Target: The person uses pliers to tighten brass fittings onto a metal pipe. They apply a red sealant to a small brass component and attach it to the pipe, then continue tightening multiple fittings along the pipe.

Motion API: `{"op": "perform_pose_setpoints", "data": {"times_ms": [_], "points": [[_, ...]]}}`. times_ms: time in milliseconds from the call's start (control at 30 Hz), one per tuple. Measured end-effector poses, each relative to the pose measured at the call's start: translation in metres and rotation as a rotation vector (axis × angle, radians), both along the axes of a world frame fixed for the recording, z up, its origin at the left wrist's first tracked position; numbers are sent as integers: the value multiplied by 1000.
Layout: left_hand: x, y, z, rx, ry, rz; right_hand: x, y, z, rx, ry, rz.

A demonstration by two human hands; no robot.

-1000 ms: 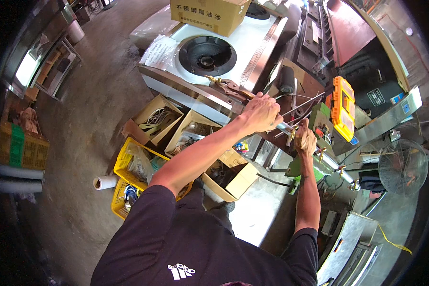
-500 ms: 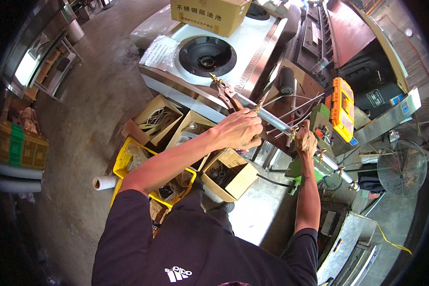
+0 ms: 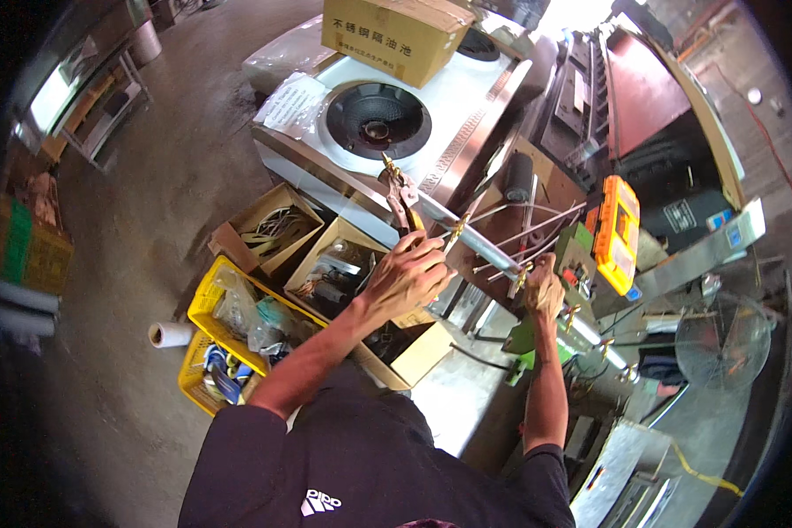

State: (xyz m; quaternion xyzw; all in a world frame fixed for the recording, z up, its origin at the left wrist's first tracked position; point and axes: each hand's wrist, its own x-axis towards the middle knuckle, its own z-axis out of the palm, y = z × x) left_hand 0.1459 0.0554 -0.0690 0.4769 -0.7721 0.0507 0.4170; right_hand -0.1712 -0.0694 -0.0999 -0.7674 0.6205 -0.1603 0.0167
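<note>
A silvery metal pipe (image 3: 480,242) with several brass valves along it slants from the stove's edge down to the right. Locking pliers (image 3: 399,195) grip its upper left end, next to a brass fitting (image 3: 389,165). My left hand (image 3: 411,277) has its fingers curled at the lower end of the pliers' handles; the palm side is hidden. Beside those fingers, another brass valve (image 3: 457,231) stands up from the pipe. My right hand (image 3: 544,290) is closed around the pipe farther right, by a brass valve (image 3: 524,274); its fingertips are partly hidden.
Beyond the pipe stands a white-topped stove (image 3: 317,158) with black burners and a cardboard carton (image 3: 396,40). Open boxes (image 3: 326,255) and yellow crates (image 3: 204,299) sit below on the left. An orange case (image 3: 619,233) and a fan (image 3: 723,341) are at right.
The view has shifted a little. My left hand has turned and its fingers look looser at the pliers' handles. My right hand stays at the pipe.
</note>
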Motion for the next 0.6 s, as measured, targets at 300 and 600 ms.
{"op": "perform_pose_setpoints", "data": {"times_ms": [300,600], "points": [[-84,0,-49,-158,667,733,-11,1,-5,53,8,25],[-120,-87,2,-813,1810,995,-1,-1,12,134,-117,176]]}}
